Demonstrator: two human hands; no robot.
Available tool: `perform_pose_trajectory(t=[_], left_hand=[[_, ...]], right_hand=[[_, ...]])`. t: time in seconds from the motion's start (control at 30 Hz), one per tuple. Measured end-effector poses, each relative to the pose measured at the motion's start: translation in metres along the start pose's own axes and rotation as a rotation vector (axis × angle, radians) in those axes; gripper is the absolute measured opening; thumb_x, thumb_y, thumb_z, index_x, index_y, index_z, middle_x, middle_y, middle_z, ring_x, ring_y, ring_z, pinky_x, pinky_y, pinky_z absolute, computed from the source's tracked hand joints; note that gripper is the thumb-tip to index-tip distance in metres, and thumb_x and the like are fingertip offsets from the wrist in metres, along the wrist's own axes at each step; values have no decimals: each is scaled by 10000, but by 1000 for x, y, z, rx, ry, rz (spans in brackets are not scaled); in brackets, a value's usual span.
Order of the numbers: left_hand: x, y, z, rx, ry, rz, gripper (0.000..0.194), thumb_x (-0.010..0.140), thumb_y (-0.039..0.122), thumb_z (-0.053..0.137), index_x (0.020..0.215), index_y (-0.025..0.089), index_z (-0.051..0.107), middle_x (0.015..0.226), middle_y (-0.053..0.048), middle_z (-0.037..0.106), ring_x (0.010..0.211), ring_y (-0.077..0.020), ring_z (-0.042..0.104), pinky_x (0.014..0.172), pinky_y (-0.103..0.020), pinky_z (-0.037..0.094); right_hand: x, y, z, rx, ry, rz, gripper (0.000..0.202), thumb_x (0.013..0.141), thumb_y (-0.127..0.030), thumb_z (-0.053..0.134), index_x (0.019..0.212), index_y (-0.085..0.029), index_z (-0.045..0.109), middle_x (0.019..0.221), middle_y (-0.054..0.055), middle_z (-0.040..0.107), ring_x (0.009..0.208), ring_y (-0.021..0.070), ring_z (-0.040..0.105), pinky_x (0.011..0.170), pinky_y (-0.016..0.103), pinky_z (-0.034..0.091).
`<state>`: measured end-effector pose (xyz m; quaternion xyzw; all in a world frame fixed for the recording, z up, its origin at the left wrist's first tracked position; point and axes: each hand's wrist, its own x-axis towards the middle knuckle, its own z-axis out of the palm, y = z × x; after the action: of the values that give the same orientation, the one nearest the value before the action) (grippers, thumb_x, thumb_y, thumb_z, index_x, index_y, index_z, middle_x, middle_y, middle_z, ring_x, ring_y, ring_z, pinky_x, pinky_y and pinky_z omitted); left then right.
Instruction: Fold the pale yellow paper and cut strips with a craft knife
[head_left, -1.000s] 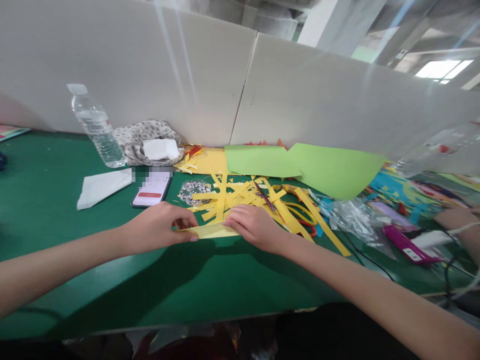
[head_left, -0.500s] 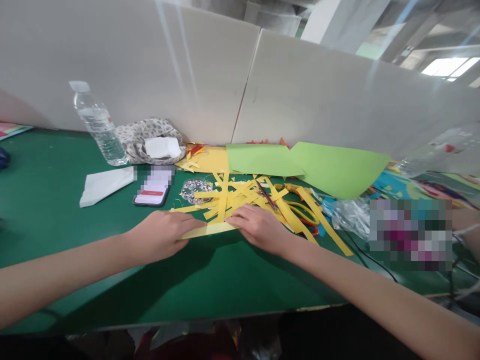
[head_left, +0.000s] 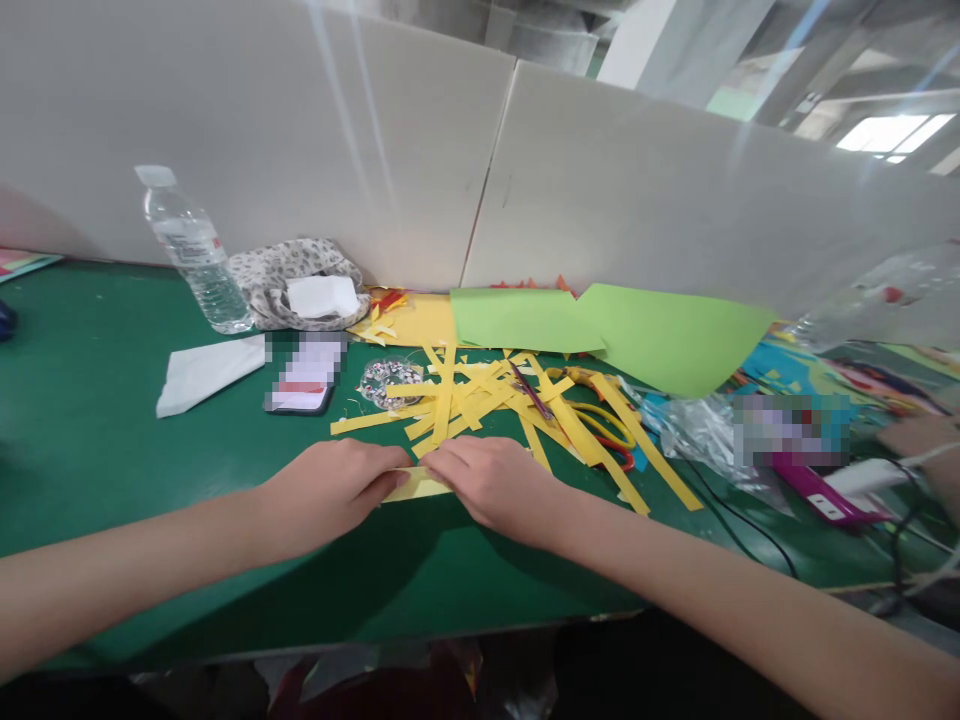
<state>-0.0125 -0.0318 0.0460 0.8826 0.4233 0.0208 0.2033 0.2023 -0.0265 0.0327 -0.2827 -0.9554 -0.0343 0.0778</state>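
Both the left hand (head_left: 330, 497) and the right hand (head_left: 491, 490) pinch a pale yellow strip (head_left: 416, 485) near the front of the tabletop (head_left: 450, 590); uneven pulling could tear or skew it. Just beyond, loose yellow strips (head_left: 480, 400) could slide if either hand brushes them.

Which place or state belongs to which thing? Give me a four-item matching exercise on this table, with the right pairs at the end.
Things
1. Bottle
2. Pale strip
3. Phone
4. Green paper

Places and states
A. Behind the pile of yellow strips
B. Held by the left hand and right hand
C. Topped with a white cap
D. Lying face up in front of the spotted bag

Pairs: 1-C, 2-B, 3-D, 4-A
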Motion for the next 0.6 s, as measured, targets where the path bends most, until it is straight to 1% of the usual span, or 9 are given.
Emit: perform_pose_trajectory(t=[0.07,0.17,0.27,0.33,0.37,0.43,0.53,0.6], left_hand=[[-1,3,0,9,-27,-21,246,920,226,259,846,219,494,734,-6,616,653,-169,594,529,-237,347],[-3,6,0,22,-42,-23,228,927,241,233,817,215,432,703,-9,584,625,-181,578,523,-253,336],[-4,10,-2,-14,-66,1,247,939,319,244,809,215,426,704,-6,579,608,-177,561,523,-262,330],[-4,11,-3,-25,-88,28,247,932,369,287,811,211,433,729,-8,585,614,-175,555,522,-264,328],[-4,10,-3,-23,-97,44,249,930,379,297,818,208,438,737,-10,587,619,-175,555,523,-265,330],[-3,7,-3,-23,-103,73,266,940,373,275,845,202,455,753,-14,591,633,-174,561,532,-264,339],[-1,2,-2,-19,-74,112,307,958,329,219,864,201,482,768,-15,601,635,-162,569,539,-256,346],[-1,0,-1,28,-59,139,283,950,269,234,862,204,494,753,-11,606,622,-159,572,528,-254,340]], right_hand=[[3,-4,-3,25,-37,22,190,898,-110,377,937,-136,561,854,65,637,725,161,574,568,251,366],[6,-7,-7,76,-67,76,207,945,-198,339,902,-145,534,830,54,630,684,150,570,531,239,329],[7,-9,-12,119,-99,98,325,966,-378,296,884,-150,513,793,50,625,656,151,574,510,237,300],[7,-9,-14,139,-133,89,414,930,-510,310,903,-148,508,795,54,627,663,163,585,504,237,296],[7,-9,-15,140,-150,83,445,911,-549,320,918,-145,508,801,56,630,668,169,590,500,238,296],[7,-8,-14,118,-166,70,445,909,-547,330,936,-141,510,816,65,637,681,175,598,498,239,300],[6,-4,-11,88,-147,32,340,956,-417,314,922,-142,512,842,77,645,717,168,607,512,239,318],[5,-1,-9,85,-121,-3,284,966,-336,314,885,-149,512,804,65,646,700,157,606,510,238,313]])
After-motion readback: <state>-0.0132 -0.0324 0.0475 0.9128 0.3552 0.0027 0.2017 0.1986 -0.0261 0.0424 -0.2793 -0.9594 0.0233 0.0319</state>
